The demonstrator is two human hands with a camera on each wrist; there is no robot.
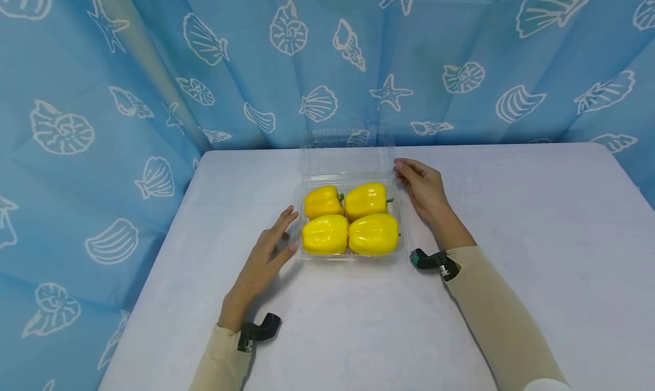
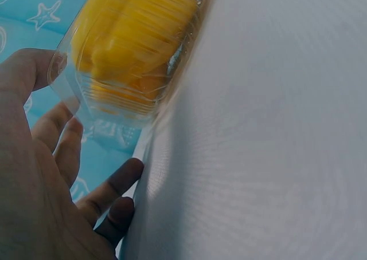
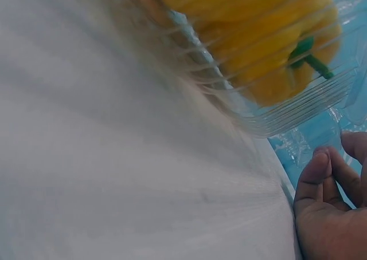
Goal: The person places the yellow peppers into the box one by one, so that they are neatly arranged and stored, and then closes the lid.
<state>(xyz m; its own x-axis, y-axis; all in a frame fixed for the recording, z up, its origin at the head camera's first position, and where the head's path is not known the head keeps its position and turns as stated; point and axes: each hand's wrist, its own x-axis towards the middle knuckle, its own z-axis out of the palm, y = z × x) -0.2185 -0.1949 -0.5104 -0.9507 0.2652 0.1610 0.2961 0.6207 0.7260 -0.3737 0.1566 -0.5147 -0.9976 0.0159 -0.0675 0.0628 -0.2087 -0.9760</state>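
A clear plastic clamshell container [image 1: 353, 257] lies with its lid [image 1: 348, 161] raised at the back. Several yellow bell peppers [image 1: 373, 233] fill its base in two rows, some showing green stems. At the base's left side is my left hand [image 1: 263, 260], fingers spread and fairly straight. The left wrist view puts that thumb [image 2: 49, 65] right at the clear rim, the other fingers loose below it. My right hand [image 1: 422, 186] pinches the lid's right edge near the hinge, its fingers curled. Through the ribbed side wall, the right wrist view shows a pepper's green stem [image 3: 312, 59].
A white cloth [image 1: 327, 334] covers the table under the container. Behind and to the left hangs a blue curtain [image 1: 327, 55] printed with white shells and starfish; the raised lid stands close in front of it. Black camera mounts [image 1: 435, 262] sit on both wrists.
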